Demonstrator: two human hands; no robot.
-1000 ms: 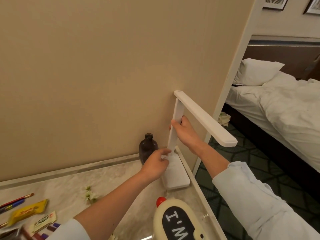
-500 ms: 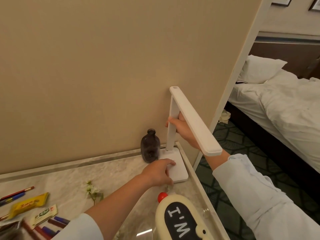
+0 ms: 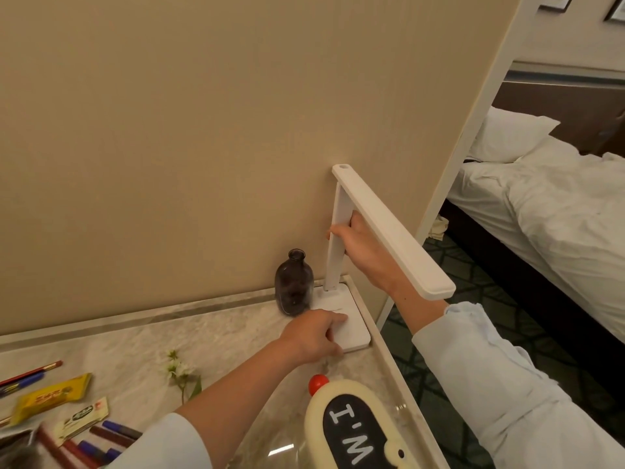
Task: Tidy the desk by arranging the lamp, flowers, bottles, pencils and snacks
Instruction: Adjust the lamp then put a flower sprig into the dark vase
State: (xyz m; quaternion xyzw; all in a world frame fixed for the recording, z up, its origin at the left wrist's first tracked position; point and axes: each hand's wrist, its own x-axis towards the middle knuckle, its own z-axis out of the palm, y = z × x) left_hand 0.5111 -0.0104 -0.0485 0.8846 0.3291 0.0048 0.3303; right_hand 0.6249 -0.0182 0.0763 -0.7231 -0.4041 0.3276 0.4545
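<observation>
A white folding desk lamp (image 3: 389, 228) stands in the desk's far right corner, its head angled out over the edge. My right hand (image 3: 358, 247) grips the lamp's upright stem. My left hand (image 3: 316, 331) presses flat fingers on the lamp's square base (image 3: 348, 318). A dark glass bottle (image 3: 293, 282) stands just left of the base against the wall. A white flower sprig (image 3: 177, 370) lies on the marble desk (image 3: 135, 350). Pencils (image 3: 30, 372), a yellow snack bar (image 3: 50, 397) and a snack packet (image 3: 83, 418) lie at the left.
A cream-coloured object with a black label and a red knob (image 3: 351, 431) sits at the desk's near right edge. More pencils and pens (image 3: 98, 445) lie at the lower left. The beige wall backs the desk; a bed (image 3: 558, 211) stands to the right beyond it.
The lamp has been set down in the corner beside the bottle. My left hand moved from the stem's foot onto the base, and the lamp head swung down toward me.
</observation>
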